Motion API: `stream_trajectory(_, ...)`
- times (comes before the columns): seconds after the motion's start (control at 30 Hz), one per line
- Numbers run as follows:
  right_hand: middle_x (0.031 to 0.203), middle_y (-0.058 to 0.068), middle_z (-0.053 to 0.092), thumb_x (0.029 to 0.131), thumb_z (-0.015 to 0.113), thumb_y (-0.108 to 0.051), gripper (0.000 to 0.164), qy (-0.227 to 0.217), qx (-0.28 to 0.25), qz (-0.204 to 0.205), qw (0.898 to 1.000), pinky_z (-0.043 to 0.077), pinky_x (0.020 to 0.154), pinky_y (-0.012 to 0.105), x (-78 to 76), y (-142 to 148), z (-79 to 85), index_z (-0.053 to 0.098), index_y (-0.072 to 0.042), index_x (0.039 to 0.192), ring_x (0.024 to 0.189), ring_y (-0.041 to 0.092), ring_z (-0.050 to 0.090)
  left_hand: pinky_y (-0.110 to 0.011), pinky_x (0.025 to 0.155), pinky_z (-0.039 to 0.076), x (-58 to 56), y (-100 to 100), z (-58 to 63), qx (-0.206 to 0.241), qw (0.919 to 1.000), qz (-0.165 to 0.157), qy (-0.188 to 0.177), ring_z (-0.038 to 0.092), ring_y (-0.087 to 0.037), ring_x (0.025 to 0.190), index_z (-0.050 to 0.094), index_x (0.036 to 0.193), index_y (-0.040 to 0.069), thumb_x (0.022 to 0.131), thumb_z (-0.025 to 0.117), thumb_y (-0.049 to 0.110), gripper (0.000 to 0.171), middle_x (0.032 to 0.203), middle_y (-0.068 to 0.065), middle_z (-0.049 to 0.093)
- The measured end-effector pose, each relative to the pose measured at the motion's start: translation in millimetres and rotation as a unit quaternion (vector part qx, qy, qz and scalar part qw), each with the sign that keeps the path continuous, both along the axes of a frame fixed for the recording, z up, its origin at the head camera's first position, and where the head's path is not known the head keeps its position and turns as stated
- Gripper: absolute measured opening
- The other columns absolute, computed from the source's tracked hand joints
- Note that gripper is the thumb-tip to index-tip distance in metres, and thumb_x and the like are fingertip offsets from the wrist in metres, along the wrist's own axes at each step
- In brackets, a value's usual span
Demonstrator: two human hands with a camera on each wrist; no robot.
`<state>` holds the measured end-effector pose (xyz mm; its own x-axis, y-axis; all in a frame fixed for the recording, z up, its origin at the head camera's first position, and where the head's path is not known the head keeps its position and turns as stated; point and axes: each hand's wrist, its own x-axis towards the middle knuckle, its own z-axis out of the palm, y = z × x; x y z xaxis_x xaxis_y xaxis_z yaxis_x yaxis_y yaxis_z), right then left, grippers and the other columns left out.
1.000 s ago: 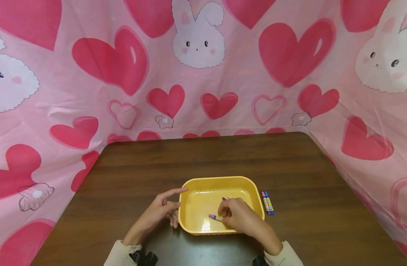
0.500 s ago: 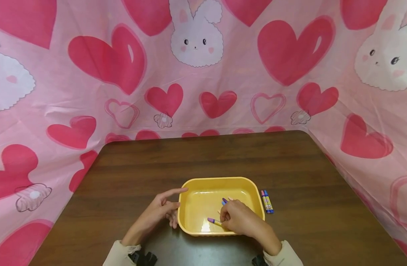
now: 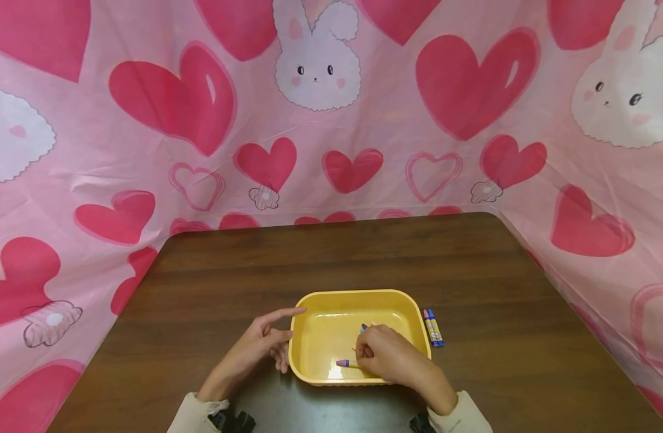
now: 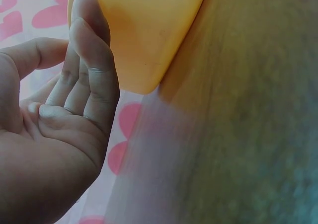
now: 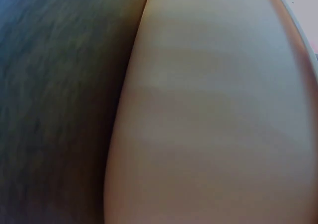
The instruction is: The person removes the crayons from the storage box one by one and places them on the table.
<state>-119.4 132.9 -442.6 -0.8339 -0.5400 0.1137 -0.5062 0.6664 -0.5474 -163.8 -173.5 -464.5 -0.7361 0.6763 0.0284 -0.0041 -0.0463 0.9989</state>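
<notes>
A yellow plastic tray [image 3: 348,293] stands near the table's front. My right hand [image 3: 391,353] reaches into it with curled fingers, pinching a purple-tipped crayon [image 3: 346,364] whose rear end is hidden. Beyond the knuckles, a dark blue crayon tip [image 3: 363,328] pokes out, mostly covered by the hand. On the tray's left side, my left hand [image 3: 262,338] lays a straight index finger over the rim, thumb at the outer wall. In the left wrist view, the left palm [image 4: 64,129] faces the camera beside the tray [image 4: 144,40]. Skin [image 5: 213,114] fills most of the right wrist view.
Two crayons [image 3: 434,328], one pink-tipped and one blue-tipped, lie side by side on the table just right of the tray. Around the brown wooden table [image 3: 331,255] hangs a pink cloth [image 3: 385,120] printed with hearts and rabbits.
The purple-tipped crayon has shifted slightly towards the tray's front and lies straighter across. My right hand has moved only a little with it; the left hand stays in place.
</notes>
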Motion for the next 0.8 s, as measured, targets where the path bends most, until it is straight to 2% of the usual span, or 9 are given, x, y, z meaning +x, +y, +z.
stream_trajectory(0.13,0.055,-0.017,0.042,0.073,0.077,-0.004,0.013,-0.023,0.006,0.019,1.0,0.044,0.104,0.047,1.1,-0.7,0.4,0.068,-0.013,0.072,0.056,-0.003,0.042,-0.026,0.053,0.056,0.7,0.3,0.5,-0.006,1.0,0.002,-0.005,0.067,-0.016,0.054,0.037,0.149,-0.004,0.103,0.049,0.003,0.048,0.071,-0.008,0.071)
stream_trajectory(0.23,0.057,-0.016,0.043,0.073,0.077,-0.006,0.017,-0.04,0.024,0.035,0.998,0.04,0.108,0.051,2.6,-1.7,1.5,0.065,-0.016,0.07,0.058,-0.002,0.042,-0.026,0.053,0.056,1.8,1.4,0.7,-0.004,0.9999,-0.006,-0.01,0.067,-0.015,0.054,0.036,0.15,-0.004,0.103,0.049,0.004,0.049,0.072,-0.007,0.071)
stream_trajectory(0.3,0.058,-0.016,0.044,0.074,0.077,-0.007,0.019,-0.037,0.036,0.042,0.998,0.042,0.105,0.048,3.3,-2.0,1.9,0.063,-0.018,0.068,0.059,-0.001,0.042,-0.026,0.053,0.056,2.6,2.2,1.1,-0.001,0.9998,-0.011,-0.014,0.067,-0.015,0.055,0.035,0.15,-0.004,0.103,0.049,0.004,0.05,0.072,-0.007,0.071)
stream_trajectory(0.4,0.06,-0.016,0.044,0.073,0.074,-0.007,0.017,-0.03,0.035,0.039,0.998,0.05,0.083,0.032,2.4,-1.6,1.4,0.064,-0.018,0.068,0.061,0.0,0.042,-0.026,0.053,0.056,3.4,2.8,2.0,0.003,0.9998,-0.012,-0.016,0.067,-0.014,0.055,0.035,0.15,-0.004,0.103,0.049,0.004,0.05,0.072,-0.007,0.071)
stream_trajectory(0.47,0.062,-0.014,0.044,0.074,0.074,-0.007,0.015,-0.023,0.022,0.034,0.999,0.045,0.07,0.024,1.9,-0.9,-0.1,0.063,-0.017,0.07,0.062,0.001,0.042,-0.026,0.053,0.056,3.9,3.0,2.4,0.003,0.9998,-0.011,-0.017,0.067,-0.014,0.054,0.035,0.15,-0.004,0.103,0.049,0.004,0.05,0.072,-0.007,0.071)
stream_trajectory(0.53,0.066,-0.012,0.045,0.077,0.073,-0.007,0.014,-0.013,0.005,0.03,0.999,0.04,0.063,0.02,1.9,0.0,-2.0,0.063,-0.015,0.074,0.066,0.002,0.042,-0.026,0.054,0.056,4.0,3.1,2.7,0.0,0.9998,-0.009,-0.018,0.067,-0.014,0.054,0.035,0.15,-0.004,0.103,0.049,0.004,0.05,0.072,-0.007,0.071)
stream_trajectory(0.67,0.077,-0.009,0.047,0.083,0.074,-0.009,0.014,0.014,-0.021,0.016,1.0,0.04,0.069,0.02,3.5,0.9,-5.7,0.062,-0.016,0.082,0.077,0.005,0.043,-0.026,0.054,0.057,3.8,3.5,2.5,-0.008,0.9997,-0.007,-0.021,0.067,-0.015,0.055,0.035,0.151,-0.003,0.103,0.049,0.004,0.05,0.073,-0.007,0.071)
stream_trajectory(0.8,0.079,-0.011,0.052,0.085,0.073,-0.009,0.013,0.012,-0.048,-0.003,0.999,0.044,0.07,0.022,2.7,-0.6,-6.1,0.063,-0.016,0.084,0.077,0.005,0.048,-0.027,0.054,0.057,3.7,3.4,2.0,-0.007,0.9997,-0.007,-0.022,0.067,-0.015,0.055,0.036,0.151,-0.003,0.103,0.05,0.005,0.05,0.072,-0.007,0.071)
